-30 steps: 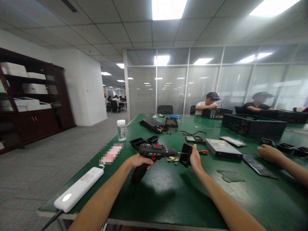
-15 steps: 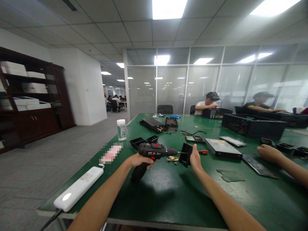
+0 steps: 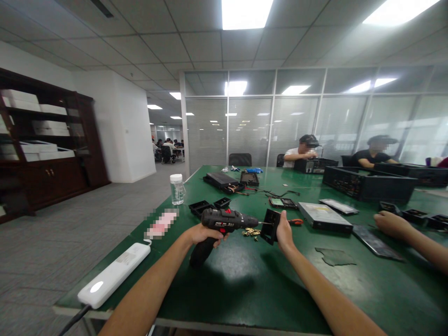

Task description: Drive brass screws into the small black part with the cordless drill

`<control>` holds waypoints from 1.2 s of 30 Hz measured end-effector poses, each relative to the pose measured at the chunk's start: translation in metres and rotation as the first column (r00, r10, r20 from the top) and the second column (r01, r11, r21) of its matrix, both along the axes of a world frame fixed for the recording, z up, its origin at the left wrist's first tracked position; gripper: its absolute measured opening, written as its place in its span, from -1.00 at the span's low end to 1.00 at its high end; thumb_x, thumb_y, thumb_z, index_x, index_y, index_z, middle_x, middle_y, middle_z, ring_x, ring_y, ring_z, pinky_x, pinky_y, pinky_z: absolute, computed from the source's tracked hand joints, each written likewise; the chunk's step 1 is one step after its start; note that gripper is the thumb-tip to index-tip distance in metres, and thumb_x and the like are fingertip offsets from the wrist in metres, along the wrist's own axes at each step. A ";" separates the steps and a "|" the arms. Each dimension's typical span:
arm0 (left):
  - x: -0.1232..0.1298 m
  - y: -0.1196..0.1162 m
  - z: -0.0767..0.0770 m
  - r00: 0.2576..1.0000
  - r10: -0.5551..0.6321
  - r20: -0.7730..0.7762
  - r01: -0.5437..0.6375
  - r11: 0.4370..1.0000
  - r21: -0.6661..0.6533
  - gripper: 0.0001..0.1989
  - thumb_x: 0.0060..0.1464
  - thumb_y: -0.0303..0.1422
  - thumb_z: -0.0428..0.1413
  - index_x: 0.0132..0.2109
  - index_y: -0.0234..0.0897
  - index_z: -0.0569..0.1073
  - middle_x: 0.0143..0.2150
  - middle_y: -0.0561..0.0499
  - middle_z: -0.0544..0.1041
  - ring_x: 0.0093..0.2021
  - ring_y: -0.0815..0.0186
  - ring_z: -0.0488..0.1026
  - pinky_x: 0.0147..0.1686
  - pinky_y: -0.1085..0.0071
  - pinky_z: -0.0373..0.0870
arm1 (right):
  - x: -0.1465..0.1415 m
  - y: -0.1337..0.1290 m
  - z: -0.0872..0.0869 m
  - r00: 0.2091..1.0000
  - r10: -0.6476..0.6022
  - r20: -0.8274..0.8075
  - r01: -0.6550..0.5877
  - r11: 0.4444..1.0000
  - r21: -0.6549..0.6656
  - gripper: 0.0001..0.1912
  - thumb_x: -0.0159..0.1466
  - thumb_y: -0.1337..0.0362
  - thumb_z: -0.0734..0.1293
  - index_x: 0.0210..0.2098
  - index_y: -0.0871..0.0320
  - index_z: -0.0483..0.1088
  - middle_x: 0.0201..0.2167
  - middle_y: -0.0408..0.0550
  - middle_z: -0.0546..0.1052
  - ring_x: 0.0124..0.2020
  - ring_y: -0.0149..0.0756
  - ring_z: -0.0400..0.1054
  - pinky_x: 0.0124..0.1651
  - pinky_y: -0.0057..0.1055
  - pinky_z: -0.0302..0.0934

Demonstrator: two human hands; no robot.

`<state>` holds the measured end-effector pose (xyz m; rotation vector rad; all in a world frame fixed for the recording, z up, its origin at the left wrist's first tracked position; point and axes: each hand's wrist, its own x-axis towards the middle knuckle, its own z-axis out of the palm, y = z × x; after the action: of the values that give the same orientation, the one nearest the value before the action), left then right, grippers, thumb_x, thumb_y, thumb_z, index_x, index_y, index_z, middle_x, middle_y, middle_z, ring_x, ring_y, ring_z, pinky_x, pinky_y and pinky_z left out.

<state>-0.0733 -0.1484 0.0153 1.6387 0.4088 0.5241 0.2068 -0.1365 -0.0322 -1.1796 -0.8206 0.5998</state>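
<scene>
My left hand [image 3: 206, 234] is wrapped round the grip of a black cordless drill [image 3: 227, 220] with red details, held level above the table. The drill's thin bit points right and reaches the open side of a black plastic box-shaped part [image 3: 269, 227]. My right hand [image 3: 284, 230] holds that part upright from its right side; some of the fingers are hidden behind it. Just below the bit lie several small brass-coloured pieces [image 3: 251, 232]. Behind the part, a tool's orange handle [image 3: 297, 222] shows on the table.
On the green table [image 3: 224, 294] are a white power strip [image 3: 117, 273], a clear bottle [image 3: 177, 190], black trays [image 3: 201, 206], a silver drive [image 3: 324, 217] and a flat dark piece [image 3: 335, 256]. Another person's hand [image 3: 392, 225] rests at the right. Black computer cases [image 3: 367, 183] stand farther back.
My hands, the drill and the black part stay almost still. Across the table, the far-right person's arm and head have shifted slightly.
</scene>
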 end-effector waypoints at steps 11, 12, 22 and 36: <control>-0.001 0.001 -0.002 1.000 0.007 -0.016 -0.007 1.000 0.013 -0.71 -0.18 -0.40 0.06 -0.24 -0.49 0.35 -0.36 -0.10 0.35 -0.56 0.44 0.27 -0.53 0.48 0.21 | 0.005 0.006 -0.007 1.000 0.006 0.021 -0.007 1.000 0.010 -0.37 0.00 -0.18 -0.01 -0.32 0.19 0.34 -0.37 -0.10 0.41 -0.32 -0.27 0.26 -0.30 -0.42 0.09; -0.001 0.001 -0.001 1.000 0.000 -0.014 0.000 1.000 0.012 -0.71 -0.18 -0.40 0.06 -0.24 -0.48 0.35 -0.36 -0.10 0.35 -0.56 0.45 0.27 -0.53 0.48 0.21 | 0.005 0.005 -0.007 1.000 0.011 0.019 -0.011 1.000 0.009 -0.38 0.00 -0.18 -0.01 -0.32 0.19 0.34 -0.36 -0.10 0.41 -0.32 -0.27 0.26 -0.30 -0.42 0.08; 0.000 0.001 0.000 1.000 -0.014 -0.011 0.014 1.000 -0.011 -0.72 -0.18 -0.41 0.06 -0.25 -0.47 0.35 -0.34 -0.09 0.34 -0.57 0.47 0.25 -0.53 0.49 0.21 | 0.003 0.002 -0.004 0.998 0.056 -0.034 -0.055 0.998 0.029 -0.40 0.00 -0.17 0.01 -0.34 0.20 0.34 -0.44 -0.11 0.41 -0.35 -0.29 0.26 -0.30 -0.43 0.08; 0.000 0.001 0.000 1.000 -0.012 -0.010 0.013 1.000 0.013 -0.70 -0.18 -0.39 0.07 -0.24 -0.47 0.34 -0.36 -0.08 0.34 -0.57 0.47 0.26 -0.55 0.50 0.21 | 0.004 0.003 -0.006 0.999 0.050 -0.011 -0.050 0.999 0.003 -0.40 0.00 -0.17 0.01 -0.37 0.19 0.33 -0.50 -0.14 0.39 -0.41 -0.32 0.25 -0.34 -0.44 0.09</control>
<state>-0.0732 -0.1471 0.0151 1.6559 0.4026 0.5108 0.2111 -0.1332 -0.0381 -1.1545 -0.8433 0.6457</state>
